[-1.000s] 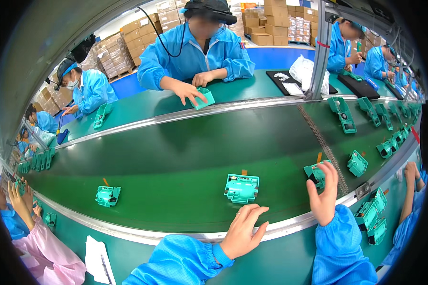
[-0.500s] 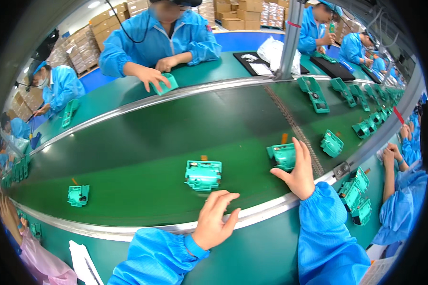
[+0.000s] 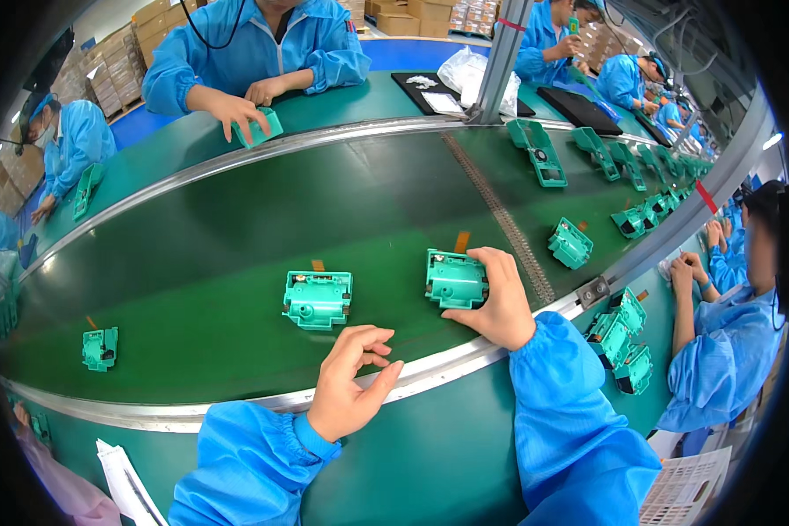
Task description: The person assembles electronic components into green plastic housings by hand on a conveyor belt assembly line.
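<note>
My right hand [image 3: 498, 307] has its thumb and fingers around the right side of a green plastic housing [image 3: 456, 282] lying on the belt. An orange flex strip sticks up from that housing's far edge. To its left sits a second green housing [image 3: 317, 300], similar in shape and with its own orange strip. Just on the near side of this second one is my left hand [image 3: 349, 386], over the belt's metal rail. Its fingers are loosely curled, the thumb stands apart, and nothing is in it.
A smaller-looking housing [image 3: 100, 349] lies far left on the green conveyor belt [image 3: 237, 237]; another [image 3: 571, 244] is beyond my right hand. Several housings [image 3: 621, 340] cluster beside a metal post [image 3: 675, 232] at right. Across the belt, a person's hand [image 3: 237, 114] holds a green shell [image 3: 261, 128].
The view has shifted, and objects appear further left and higher. My right hand has closed around the housing's side. My left hand's fingers have curled a little more.
</note>
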